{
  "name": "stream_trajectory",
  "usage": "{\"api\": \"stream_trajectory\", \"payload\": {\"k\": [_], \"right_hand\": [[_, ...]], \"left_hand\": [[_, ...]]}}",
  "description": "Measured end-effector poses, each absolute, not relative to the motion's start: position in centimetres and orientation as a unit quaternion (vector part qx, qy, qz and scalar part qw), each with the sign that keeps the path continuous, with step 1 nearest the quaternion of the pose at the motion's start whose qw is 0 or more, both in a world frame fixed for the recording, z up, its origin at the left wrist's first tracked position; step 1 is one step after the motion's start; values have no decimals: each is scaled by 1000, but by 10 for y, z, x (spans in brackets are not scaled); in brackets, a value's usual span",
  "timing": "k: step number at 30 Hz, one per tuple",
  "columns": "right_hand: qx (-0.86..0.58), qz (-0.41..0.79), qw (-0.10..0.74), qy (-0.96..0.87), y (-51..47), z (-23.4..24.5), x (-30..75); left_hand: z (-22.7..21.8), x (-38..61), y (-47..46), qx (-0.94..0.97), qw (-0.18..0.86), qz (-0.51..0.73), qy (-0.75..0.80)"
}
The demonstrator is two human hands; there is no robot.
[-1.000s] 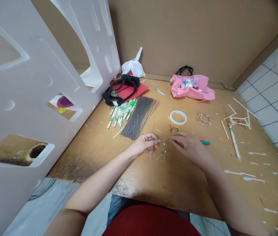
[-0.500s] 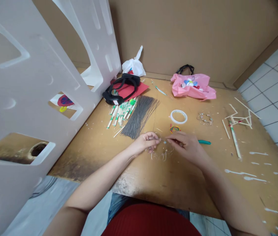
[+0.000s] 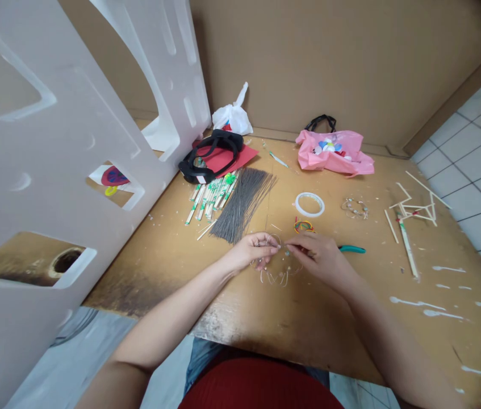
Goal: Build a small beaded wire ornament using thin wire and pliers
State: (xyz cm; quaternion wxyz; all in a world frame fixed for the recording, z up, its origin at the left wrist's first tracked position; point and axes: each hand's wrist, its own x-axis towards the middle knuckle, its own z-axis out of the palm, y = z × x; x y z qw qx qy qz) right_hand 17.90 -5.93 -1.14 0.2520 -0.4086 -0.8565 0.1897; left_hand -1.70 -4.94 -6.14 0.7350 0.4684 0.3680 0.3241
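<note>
Beaded wire (image 3: 281, 271) just above tabletop (image 3: 266, 318), between our hands. Left hand (image 3: 252, 251) and right hand (image 3: 321, 257) both closed in fingertip pinch on its upper strand. We judge it featherlight, springy, easily kinked; beads may slide. Best held gently, close to beads. Rubber bands (image 3: 302, 226), pliers (image 3: 353, 249) just beyond; rod bundle (image 3: 242, 203) farther left.
</note>
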Motion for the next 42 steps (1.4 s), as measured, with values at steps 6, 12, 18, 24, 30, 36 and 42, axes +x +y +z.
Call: {"api": "stream_trajectory", "payload": {"k": [6, 12, 18, 24, 30, 36, 42], "right_hand": [[-407, 183, 227, -865, -61, -14, 177], [-440, 191, 216, -850, -63, -12, 174], [-459, 215, 224, -832, -62, -10, 173], [-467, 223, 201, -832, -63, -10, 173], [-491, 225, 200, -818, -65, -10, 172], [-523, 219, 174, -805, -66, -7, 172], [-531, 228, 182, -796, -65, -5, 173]], "left_hand": [[-63, -13, -51, 452, 730, 352, 373], [-66, -9, -53, 465, 718, 354, 378], [-73, -9, -54, 475, 727, 327, 372], [-71, -8, -54, 506, 711, 331, 359], [-71, -9, -55, 526, 699, 335, 349], [-73, -8, -56, 537, 696, 329, 345], [-71, -11, -57, 576, 648, 371, 333]]}}
